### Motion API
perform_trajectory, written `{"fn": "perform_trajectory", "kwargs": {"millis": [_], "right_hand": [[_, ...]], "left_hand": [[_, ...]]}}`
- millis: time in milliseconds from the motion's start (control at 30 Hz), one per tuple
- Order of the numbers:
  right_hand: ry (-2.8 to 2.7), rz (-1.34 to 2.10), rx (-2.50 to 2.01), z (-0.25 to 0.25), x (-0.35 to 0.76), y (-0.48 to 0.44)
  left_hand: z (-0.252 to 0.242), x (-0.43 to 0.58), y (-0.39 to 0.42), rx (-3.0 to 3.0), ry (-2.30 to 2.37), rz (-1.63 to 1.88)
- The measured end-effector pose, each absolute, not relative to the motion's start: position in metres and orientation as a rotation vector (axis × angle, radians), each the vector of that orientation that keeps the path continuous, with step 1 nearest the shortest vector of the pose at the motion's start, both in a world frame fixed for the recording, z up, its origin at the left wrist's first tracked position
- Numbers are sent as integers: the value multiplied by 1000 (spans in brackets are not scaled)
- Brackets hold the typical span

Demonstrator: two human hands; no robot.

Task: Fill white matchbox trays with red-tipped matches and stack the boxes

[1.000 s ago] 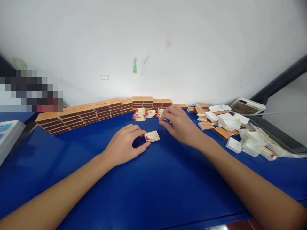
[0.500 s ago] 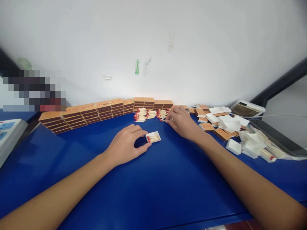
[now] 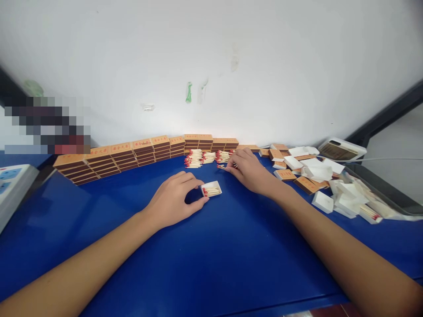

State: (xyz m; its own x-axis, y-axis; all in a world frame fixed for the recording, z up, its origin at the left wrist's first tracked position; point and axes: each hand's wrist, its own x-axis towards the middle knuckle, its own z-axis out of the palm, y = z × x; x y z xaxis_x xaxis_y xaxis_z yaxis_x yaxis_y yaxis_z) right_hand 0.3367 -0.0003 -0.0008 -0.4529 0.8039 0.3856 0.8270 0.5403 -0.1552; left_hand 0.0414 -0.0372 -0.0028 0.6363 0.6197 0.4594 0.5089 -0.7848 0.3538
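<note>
1. The left hand (image 3: pixel 176 198) has thumb and index finger closed across the left end of a small, open, white cardboard matchbox tray (image 3: pixel 213 184), one on its near side, one on its far side.
2. The right hand (image 3: pixel 247 169), farther off and to the right, has its fingertips drawn together at loose red-tipped wooden matches (image 3: pixel 225 156); whether it pinches any firmly, I cannot tell.
3. The tray lies flat on the glossy blue table (image 3: pixel 198 264), nearer than the loose matches.
4. Its long axis runs left to right, the right end angled slightly far. The matches inside lie roughly along it, red heads left.
5. The step in hand looks like gathering matches while the tray is steadied; it seems only partly filled.
6. The next move probably calls for a firm pinch on aligned matches, carried near and left, heads kept left, with the tray held still.
</note>
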Motion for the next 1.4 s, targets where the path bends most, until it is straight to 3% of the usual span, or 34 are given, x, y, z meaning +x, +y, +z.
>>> {"fn": "perform_trajectory", "kwargs": {"millis": [567, 967, 1233, 1400], "right_hand": [[-2504, 158, -1083, 28, 319, -31], [-2540, -17, -984, 20, 288, -46], [-2433, 154, -1004, 18, 293, -41], [-2307, -10, -1258, 10, 320, -20]], "left_hand": [[-4, 42, -37, 2681, 907, 884], [-2, 43, -38, 2710, 894, 878], [-3, 42, -37, 2692, 912, 862], [-3, 42, -37, 2684, 913, 864]]}}
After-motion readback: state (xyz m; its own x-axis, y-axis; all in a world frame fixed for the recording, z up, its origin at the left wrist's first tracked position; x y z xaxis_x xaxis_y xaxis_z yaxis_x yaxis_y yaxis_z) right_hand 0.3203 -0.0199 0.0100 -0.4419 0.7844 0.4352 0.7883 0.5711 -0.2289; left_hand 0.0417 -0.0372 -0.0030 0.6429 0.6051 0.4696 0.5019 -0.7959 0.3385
